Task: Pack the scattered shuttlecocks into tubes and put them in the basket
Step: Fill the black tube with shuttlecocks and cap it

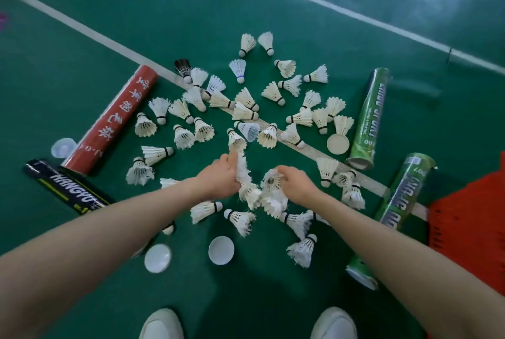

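Observation:
Several white shuttlecocks lie scattered on the green court floor. My left hand grips a nested stack of shuttlecocks that points away from me. My right hand pinches a single shuttlecock just to the right of that stack. A red tube and a black tube lie at the left. Two green tubes lie at the right. An orange basket sits at the far right edge.
Three white tube caps and a clear cap lie on the floor. A third green tube is partly hidden under my right forearm. White court lines cross the floor. My white shoes show at the bottom.

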The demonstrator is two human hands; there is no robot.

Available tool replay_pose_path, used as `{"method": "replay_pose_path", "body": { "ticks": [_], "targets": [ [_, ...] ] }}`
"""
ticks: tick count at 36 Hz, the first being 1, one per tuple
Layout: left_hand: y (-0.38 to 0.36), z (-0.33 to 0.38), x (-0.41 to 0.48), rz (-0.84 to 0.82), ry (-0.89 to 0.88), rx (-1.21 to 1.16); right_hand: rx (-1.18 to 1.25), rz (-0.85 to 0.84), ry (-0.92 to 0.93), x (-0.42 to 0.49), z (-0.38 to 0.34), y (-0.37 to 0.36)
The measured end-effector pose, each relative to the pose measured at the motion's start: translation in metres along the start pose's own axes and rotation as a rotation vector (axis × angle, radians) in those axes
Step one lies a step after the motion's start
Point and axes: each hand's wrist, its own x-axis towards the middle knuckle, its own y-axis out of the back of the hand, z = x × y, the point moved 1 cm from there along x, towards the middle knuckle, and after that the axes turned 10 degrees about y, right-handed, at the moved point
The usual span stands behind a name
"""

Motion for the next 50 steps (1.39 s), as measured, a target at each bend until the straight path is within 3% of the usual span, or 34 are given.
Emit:
{"method": "replay_pose_path", "body": {
  "ticks": [7,12,15,19,22,24,28,31,41,50],
  "targets": [
    [-0.021,-0.012,-0.068,-0.099,0.06,0.017,0.166,-0.09,0.052,-0.038,-0.019,-0.042],
    [-0.023,-0.035,-0.071,0.004,0.097,-0.021,0.357,-0.014,0.144,-0.034,-0.057,-0.054],
    [-0.024,-0.055,-0.06,0.088,0.151,-0.139,0.545,-0.054,0.124,-0.02,-0.078,-0.062],
    [-0.029,-0.083,-0.043,0.185,0.178,-0.269,0.393,-0.09,0.144,0.009,-0.097,-0.079],
    [-0.03,-0.11,-0.036,0.145,0.153,-0.377,0.278,-0.079,0.157,0.033,-0.103,-0.092],
    [-0.031,-0.137,-0.035,0.084,0.148,-0.244,0.213,-0.083,0.184,0.049,-0.106,-0.097],
    [-0.044,-0.203,-0.04,-0.12,0.343,0.287,0.137,-0.139,0.229,0.074,-0.104,-0.112],
    [-0.063,-0.233,-0.049,-0.21,0.376,0.514,0.146,-0.136,0.237,0.082,-0.107,-0.124],
    [-0.071,-0.257,-0.052,0.098,0.186,0.59,0.198,-0.083,0.238,0.071,-0.109,-0.136],
    [-0.04,-0.232,-0.056,0.561,0.126,0.221,0.265,0.062,0.248,0.05,-0.113,-0.101]
  ]
}}
